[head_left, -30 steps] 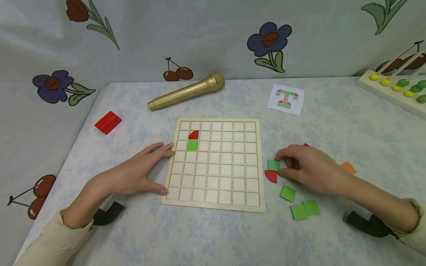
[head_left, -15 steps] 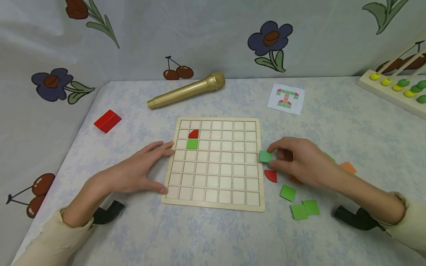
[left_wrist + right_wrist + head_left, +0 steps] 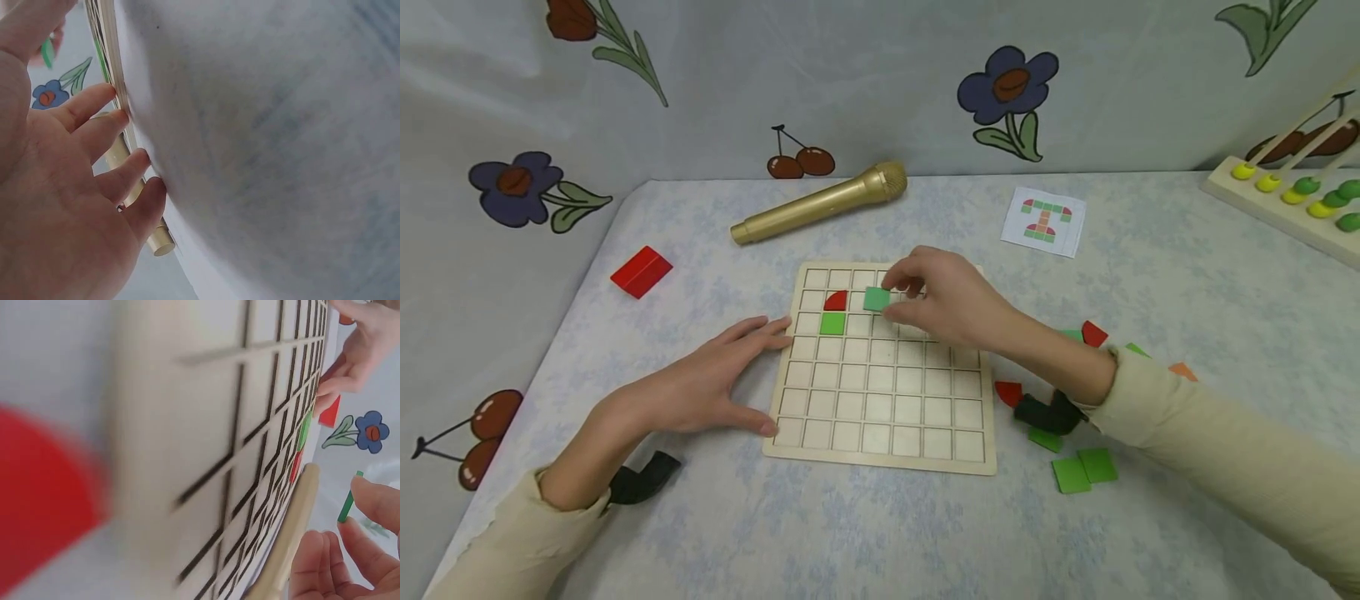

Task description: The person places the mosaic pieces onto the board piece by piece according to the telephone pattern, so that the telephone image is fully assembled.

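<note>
My right hand (image 3: 947,296) pinches a green square tile (image 3: 876,299) between thumb and fingertips, over the upper part of the wooden grid board (image 3: 880,465). The right wrist view shows this green tile (image 3: 350,499) edge-on, held above the board. Two pieces lie in the board's cells at upper left: a red quarter-circle tile (image 3: 837,301) and, just below it, a lighter green square tile (image 3: 832,323). My left hand (image 3: 696,390) lies at the board's left side, fingers spread and fairly straight, with fingertips and thumb at its edge.
Right of the board lie several loose tiles, among them green squares (image 3: 1071,476), a red quarter-circle (image 3: 1094,334) and an orange piece (image 3: 1183,371). A gold microphone (image 3: 820,205), a pattern card (image 3: 1043,222) and a bead counter (image 3: 1285,200) stand behind. A red block (image 3: 642,272) is far left.
My right hand has picked the green square from the loose tiles and carried it left and away from me, over the board. My left hand stays at the board's edge.
</note>
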A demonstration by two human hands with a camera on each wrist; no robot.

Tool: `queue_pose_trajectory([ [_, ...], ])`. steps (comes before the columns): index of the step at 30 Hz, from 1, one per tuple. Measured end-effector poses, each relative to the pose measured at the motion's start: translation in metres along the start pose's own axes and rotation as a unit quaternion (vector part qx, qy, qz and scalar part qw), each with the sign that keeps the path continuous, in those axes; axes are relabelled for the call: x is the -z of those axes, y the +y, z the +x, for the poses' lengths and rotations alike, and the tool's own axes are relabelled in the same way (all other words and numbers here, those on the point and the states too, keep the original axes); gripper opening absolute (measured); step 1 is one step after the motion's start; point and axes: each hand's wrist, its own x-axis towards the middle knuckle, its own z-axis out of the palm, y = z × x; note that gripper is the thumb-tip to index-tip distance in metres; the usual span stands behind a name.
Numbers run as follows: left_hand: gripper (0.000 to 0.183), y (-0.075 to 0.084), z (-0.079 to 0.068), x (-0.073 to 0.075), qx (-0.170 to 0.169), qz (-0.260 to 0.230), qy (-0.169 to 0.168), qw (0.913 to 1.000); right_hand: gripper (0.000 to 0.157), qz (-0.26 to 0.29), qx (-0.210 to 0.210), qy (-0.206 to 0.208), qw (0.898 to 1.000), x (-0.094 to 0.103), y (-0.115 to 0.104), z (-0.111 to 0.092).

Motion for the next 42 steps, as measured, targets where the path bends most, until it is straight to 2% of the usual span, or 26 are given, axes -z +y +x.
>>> queue_pose_trajectory([
  [6, 0.097, -0.002, 0.003, 0.0, 0.003, -0.001, -0.003, 1.0, 0.025, -0.039, 0.008, -0.025, 0.999, -0.016, -0.004, 0.029],
  [12, 0.097, -0.001, 0.002, 0.0, 0.013, -0.004, -0.007, 0.9999, 0.026, -0.058, -0.01, -0.051, 0.997, -0.024, -0.001, 0.041],
  [19, 0.093, 0.001, -0.001, 0.001, 0.004, -0.01, -0.003, 0.9999, 0.025, -0.067, -0.02, -0.057, 0.996, -0.024, 0.001, 0.04],
  [24, 0.092, 0.002, -0.001, 0.001, 0.004, -0.016, -0.002, 0.9999, 0.023, -0.072, -0.006, -0.058, 0.996, -0.024, 0.004, 0.039],
  [35, 0.095, 0.001, 0.002, 0.0, 0.02, -0.015, -0.008, 0.9997, 0.023, -0.069, -0.01, -0.065, 0.995, -0.023, 0.004, 0.039],
  [42, 0.095, 0.002, 0.002, 0.0, 0.019, -0.017, -0.007, 0.9996, 0.029, -0.064, -0.022, -0.092, 0.993, -0.018, 0.002, 0.038],
])
